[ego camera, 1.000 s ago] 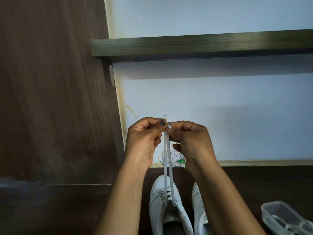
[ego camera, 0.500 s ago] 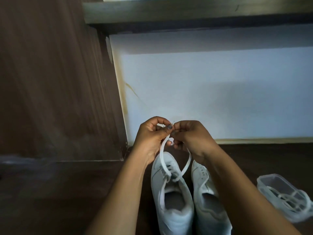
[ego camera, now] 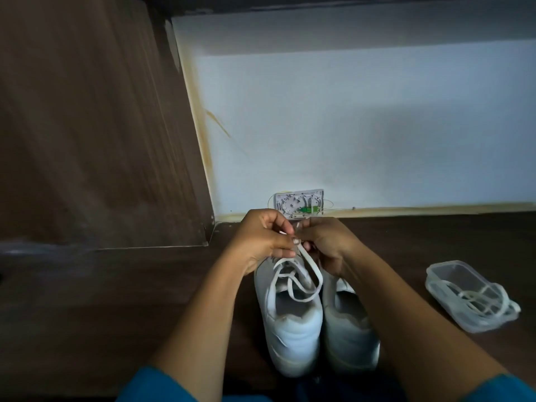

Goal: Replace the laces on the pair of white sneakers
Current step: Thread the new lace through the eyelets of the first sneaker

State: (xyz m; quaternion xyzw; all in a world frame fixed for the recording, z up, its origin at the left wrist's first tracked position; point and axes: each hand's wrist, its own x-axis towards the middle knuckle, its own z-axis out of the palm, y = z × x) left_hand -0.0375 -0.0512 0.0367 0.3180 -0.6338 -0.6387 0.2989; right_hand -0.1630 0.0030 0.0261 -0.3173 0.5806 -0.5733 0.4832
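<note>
Two white sneakers stand side by side on the dark floor, heels toward me: the left sneaker and the right sneaker. A white lace runs through the left sneaker's eyelets and loops loosely over its opening. My left hand and my right hand meet above the left sneaker's toe end, each pinching an end of that lace. The lace tips are hidden between my fingers. The right sneaker's front is covered by my right forearm.
A clear plastic container with white laces spilling from it lies on the floor at the right. A small white wall box sits at the wall's base behind my hands. A brown wooden panel rises on the left.
My hands came down from chest height to just above the left sneaker. The lace, pulled straight up a second ago, now hangs slack in loops over the shoe. The view tilted downward.
</note>
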